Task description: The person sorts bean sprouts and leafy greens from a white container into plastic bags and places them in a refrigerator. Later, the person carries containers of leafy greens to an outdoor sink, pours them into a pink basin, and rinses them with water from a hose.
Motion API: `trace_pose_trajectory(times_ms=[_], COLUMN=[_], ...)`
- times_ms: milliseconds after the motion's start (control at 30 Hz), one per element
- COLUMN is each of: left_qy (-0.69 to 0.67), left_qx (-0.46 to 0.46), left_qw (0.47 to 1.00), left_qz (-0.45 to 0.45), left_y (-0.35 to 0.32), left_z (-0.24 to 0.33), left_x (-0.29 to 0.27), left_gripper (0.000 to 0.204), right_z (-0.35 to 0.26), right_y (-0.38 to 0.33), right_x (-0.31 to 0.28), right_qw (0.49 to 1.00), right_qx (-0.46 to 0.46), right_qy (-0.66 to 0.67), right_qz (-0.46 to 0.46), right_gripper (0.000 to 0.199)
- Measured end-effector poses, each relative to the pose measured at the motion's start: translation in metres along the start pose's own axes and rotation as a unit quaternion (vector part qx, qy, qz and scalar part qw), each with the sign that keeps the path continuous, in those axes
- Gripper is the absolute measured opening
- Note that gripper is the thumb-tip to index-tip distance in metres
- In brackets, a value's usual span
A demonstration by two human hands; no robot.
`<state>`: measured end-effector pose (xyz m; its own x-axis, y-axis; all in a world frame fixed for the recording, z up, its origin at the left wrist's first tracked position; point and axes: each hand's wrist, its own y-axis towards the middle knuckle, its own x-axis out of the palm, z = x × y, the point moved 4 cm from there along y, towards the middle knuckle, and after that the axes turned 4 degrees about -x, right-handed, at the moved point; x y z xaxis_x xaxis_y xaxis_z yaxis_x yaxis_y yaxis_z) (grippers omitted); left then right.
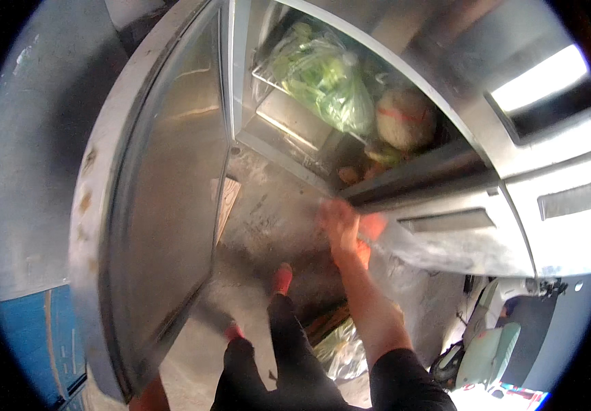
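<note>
A tall metal refrigerator cabinet stands open in front of me, its left door (165,205) swung out toward me. My right hand (342,226) is beside the edge of the right door (439,236), smeared by motion. A reddish-orange patch shows next to it; whether this is a thing or a reflection I cannot tell. At the lower left, part of my left arm (150,397) shows by the lower corner of the left door, its fingers hidden. Inside the cabinet lie a clear bag of green vegetables (323,82) and a round pale object with a red band (405,120).
On the floor between the doors lies a wooden piece (228,202). A clear plastic bag (343,353) rests beside my legs. Further off at the lower right stands a pale green scooter (491,353). A blue panel (32,342) is at the lower left.
</note>
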<state>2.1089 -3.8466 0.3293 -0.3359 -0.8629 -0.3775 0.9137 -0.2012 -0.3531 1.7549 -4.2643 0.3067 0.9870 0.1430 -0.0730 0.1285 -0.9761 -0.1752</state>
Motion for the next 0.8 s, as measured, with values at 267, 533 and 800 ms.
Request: trace_pose_trajectory(times_ms=[267, 533, 800], left_qy=[0.037, 0.082, 0.11], left_qx=[-0.04, -0.07, -0.061], left_qw=[0.996, 0.99, 0.989], left_qz=[0.066, 0.095, 0.082], left_y=[0.017, 0.027, 0.048], left_z=[-0.004, 0.002, 0.007], left_x=[0.006, 0.004, -0.006], left_gripper=[0.022, 0.023, 0.024], right_z=[-0.149, -0.168, -0.193], right_y=[0.292, 0.338, 0.334], right_x=[-0.019, -0.043, -0.1], right_qw=[0.805, 0.731, 0.757], right_qx=[-0.367, -0.185, -0.276], right_qy=[-0.425, -0.64, -0.591], right_qz=[0.192, 0.145, 0.032], right_gripper=[0.045, 0.059, 0.091])
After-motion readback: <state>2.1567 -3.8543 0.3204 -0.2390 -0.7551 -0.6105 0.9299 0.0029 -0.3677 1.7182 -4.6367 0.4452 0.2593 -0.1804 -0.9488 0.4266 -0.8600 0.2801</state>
